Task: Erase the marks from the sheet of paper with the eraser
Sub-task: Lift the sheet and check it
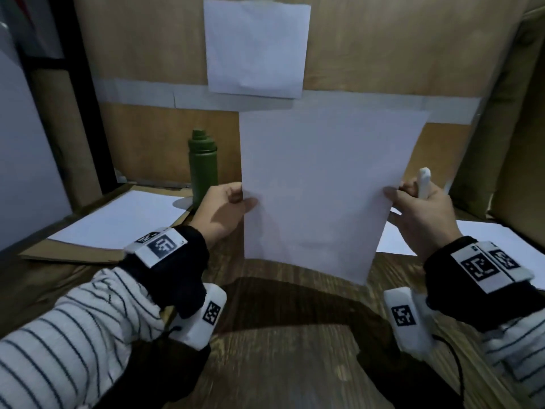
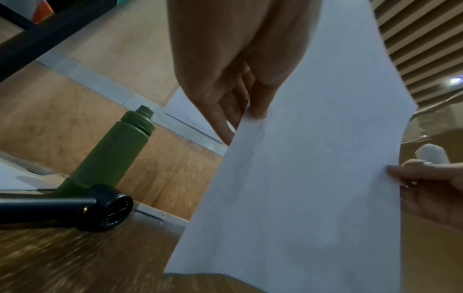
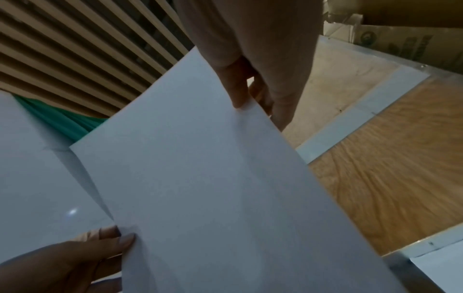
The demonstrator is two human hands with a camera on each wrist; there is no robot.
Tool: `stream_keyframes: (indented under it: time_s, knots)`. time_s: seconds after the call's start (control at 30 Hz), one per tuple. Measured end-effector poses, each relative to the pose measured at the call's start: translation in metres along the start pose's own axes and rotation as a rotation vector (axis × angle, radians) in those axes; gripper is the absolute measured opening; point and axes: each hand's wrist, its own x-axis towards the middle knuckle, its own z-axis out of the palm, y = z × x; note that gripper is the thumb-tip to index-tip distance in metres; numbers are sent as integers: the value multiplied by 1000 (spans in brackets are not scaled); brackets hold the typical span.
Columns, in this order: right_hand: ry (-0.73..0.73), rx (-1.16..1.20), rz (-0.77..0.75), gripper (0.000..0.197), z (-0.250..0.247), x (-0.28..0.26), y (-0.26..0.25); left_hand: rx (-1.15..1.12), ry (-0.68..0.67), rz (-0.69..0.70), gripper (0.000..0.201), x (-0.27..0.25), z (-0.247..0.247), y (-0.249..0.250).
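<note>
A white sheet of paper point(image 1: 321, 187) is held upright above the wooden table point(image 1: 280, 335), its face looking blank, with no marks that I can make out. My left hand point(image 1: 224, 208) pinches its left edge between thumb and fingers. My right hand point(image 1: 418, 208) pinches the right edge with the thumb in front. That same hand also holds a white eraser point(image 1: 424, 185), which sticks up behind the fingers. In the left wrist view the sheet point(image 2: 313, 168) fills the centre, with the eraser point(image 2: 431, 154) beyond its right edge. The right wrist view shows the sheet point(image 3: 213, 188) from the other side.
A green bottle point(image 1: 203, 163) stands behind my left hand, close to the sheet's left edge. More white sheets lie on the table at left point(image 1: 118, 219) and right point(image 1: 486, 240). Another sheet point(image 1: 256, 48) hangs on the cardboard back wall. A black device point(image 2: 75, 206) lies near the bottle.
</note>
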Motion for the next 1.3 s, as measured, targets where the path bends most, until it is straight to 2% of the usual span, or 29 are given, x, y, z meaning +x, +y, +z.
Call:
stream_keyframes:
  time_s: [0.07,0.2,0.27,0.33,0.5,0.67,0.73,0.77,0.87,0.93,1.0,1.07,1.1,1.17,1.2,1.23,1.27,1.3]
  knots:
    - [-13,0,-14,31,0,-2,-3,-6,-6,10,21,1,0,-1]
    - [-21,-267,89,6,-6,-11,23,64,-92,-105,21,-8,8,-19]
    - [-33,-400,98,17,-7,-14,33,121,-92,-155,26,-11,12,-25]
    - [-18,-440,100,8,-5,-15,34,141,-71,-165,30,-10,15,-24]
    - [-14,-469,67,11,-2,-9,34,46,-51,-180,29,-3,17,-15]
    - [-75,-562,88,15,1,-18,41,-64,6,-242,28,-1,15,-22]
    - [-77,-558,107,34,0,-21,45,-93,34,-260,21,-3,14,-23]
    - [-80,-549,116,37,0,-22,45,-91,54,-264,19,-2,14,-23]
    - [-102,-531,111,16,0,-21,49,-57,97,-249,36,1,14,-22]
    - [-119,-521,116,13,2,-21,52,-26,116,-235,42,4,14,-21]
    - [-143,-488,111,17,5,-23,52,-19,135,-214,38,5,14,-22]
    - [-159,-464,122,17,7,-26,52,-8,198,-184,21,9,14,-24]
    - [-158,-460,126,15,8,-26,53,7,240,-172,20,10,14,-24]
    - [-134,-459,128,11,7,-24,57,47,327,-167,30,11,14,-24]
    - [-112,-447,127,11,6,-23,59,30,370,-141,26,10,14,-23]
    - [-95,-416,130,15,6,-21,61,-3,369,-104,16,10,15,-23]
    - [-80,-372,144,20,6,-20,62,-15,348,-69,16,7,17,-21]
    - [-74,-326,162,22,6,-19,64,1,303,-52,29,5,19,-21]
